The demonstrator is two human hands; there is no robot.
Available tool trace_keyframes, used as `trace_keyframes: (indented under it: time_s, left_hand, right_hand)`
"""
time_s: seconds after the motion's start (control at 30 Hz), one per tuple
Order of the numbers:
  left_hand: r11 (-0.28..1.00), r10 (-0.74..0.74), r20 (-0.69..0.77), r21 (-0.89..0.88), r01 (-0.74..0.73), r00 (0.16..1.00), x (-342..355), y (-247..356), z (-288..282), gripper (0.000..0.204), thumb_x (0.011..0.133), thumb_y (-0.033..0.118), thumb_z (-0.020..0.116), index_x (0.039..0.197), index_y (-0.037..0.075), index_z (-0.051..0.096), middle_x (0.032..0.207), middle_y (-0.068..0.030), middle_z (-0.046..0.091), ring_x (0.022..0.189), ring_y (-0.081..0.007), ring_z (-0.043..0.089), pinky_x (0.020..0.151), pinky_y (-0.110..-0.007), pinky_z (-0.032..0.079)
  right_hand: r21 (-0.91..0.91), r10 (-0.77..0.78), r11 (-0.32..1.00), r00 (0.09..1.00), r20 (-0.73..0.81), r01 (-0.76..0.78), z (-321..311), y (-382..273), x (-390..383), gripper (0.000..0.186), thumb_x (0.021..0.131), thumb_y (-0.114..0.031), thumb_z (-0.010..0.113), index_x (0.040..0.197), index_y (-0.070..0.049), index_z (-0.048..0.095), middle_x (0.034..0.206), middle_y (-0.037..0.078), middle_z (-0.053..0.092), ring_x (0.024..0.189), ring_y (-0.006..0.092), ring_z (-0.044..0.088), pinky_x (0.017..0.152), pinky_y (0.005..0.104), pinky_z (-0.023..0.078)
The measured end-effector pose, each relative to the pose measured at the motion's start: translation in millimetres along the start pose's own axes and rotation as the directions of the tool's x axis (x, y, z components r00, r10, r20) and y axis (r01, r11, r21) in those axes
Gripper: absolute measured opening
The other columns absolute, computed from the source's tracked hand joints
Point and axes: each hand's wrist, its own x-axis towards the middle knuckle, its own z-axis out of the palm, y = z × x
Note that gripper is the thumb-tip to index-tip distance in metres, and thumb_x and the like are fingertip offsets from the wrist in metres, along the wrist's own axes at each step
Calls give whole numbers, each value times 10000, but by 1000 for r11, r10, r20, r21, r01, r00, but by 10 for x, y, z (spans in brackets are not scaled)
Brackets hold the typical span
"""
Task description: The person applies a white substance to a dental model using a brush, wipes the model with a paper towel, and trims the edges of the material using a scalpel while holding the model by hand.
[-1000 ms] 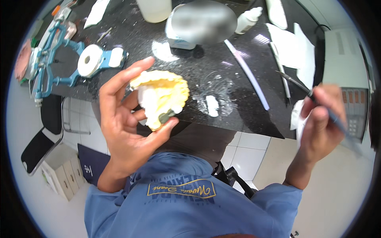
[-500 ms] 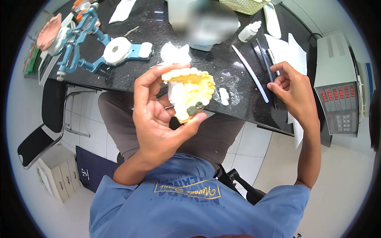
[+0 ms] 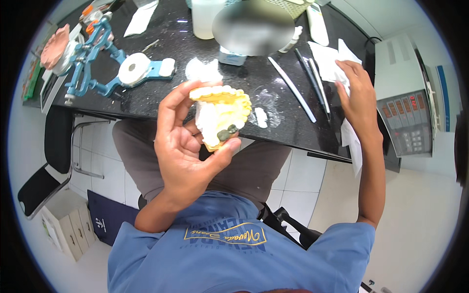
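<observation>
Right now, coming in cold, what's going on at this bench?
A person holds a yellow dental model in the left grip, near the front edge of the dark bench. The right grip is at the white paper; whether it pinches it is unclear. A dark slim tool lies nearby, and a blue frame stands at the left.

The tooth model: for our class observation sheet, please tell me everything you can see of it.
The tooth model is a curved arch, mostly yellow and plaster-like, with bumpy teeth along its rim. Its left inner side has a white area; two dark grey-green lumps sit near its lower end. The left hand holds it tilted, thumb at the lower end, fingers at the left. In the picture it overlaps the dark table's front edge. Its underside is hidden.
</observation>
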Motion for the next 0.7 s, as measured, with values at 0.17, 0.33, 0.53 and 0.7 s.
trace_keyframes:
  time_s: [0.17, 0.33, 0.53, 0.7]
  left_hand:
    - [920, 283, 95, 254, -298, 955, 25, -78, -1, 828, 732, -68, 763, 1407, 10, 291, 1405, -252, 412, 1211, -308, 548, 959, -382, 546]
    - [691, 498, 251, 464, -554, 830, 67, -143, -66, 871, 700, -48, 818, 1397, 48, 305, 1386, -289, 416, 1217, -328, 539, 960, -395, 543]
    - [538, 565, 344, 535, -651, 750, 94, -131, -58, 894, 678, 0, 856, 1389, 36, 314, 1336, -285, 459, 1191, -356, 558, 935, -405, 558]
    - [756, 400, 241, 459, -467, 884, 42, -100, -6, 987, 662, 64, 888, 1428, -29, 272, 1336, -268, 468, 1223, -331, 541, 966, -404, 545]
  right_hand:
    - [66, 1, 998, 1000, -15, 0, 162, 118, 110, 145, 858, -83, 653, 981, -21, 699, 1029, 110, 683, 980, 308, 626, 864, 385, 500]
    - [120, 382, 923, 909, -169, -366, 60, 157, 130, 181, 938, -165, 581, 1023, -15, 637, 898, 135, 690, 796, 287, 666, 724, 377, 501]
    - [605, 536, 709, 835, -128, -363, -158, -61, 122, 273, 967, -203, 625, 1127, 17, 632, 902, 91, 697, 851, 128, 644, 779, 268, 494]
    - [669, 517, 641, 856, -13, -377, -362, -515, -17, 312, 915, -167, 707, 1144, 38, 651, 994, 84, 678, 916, 92, 611, 813, 218, 476]
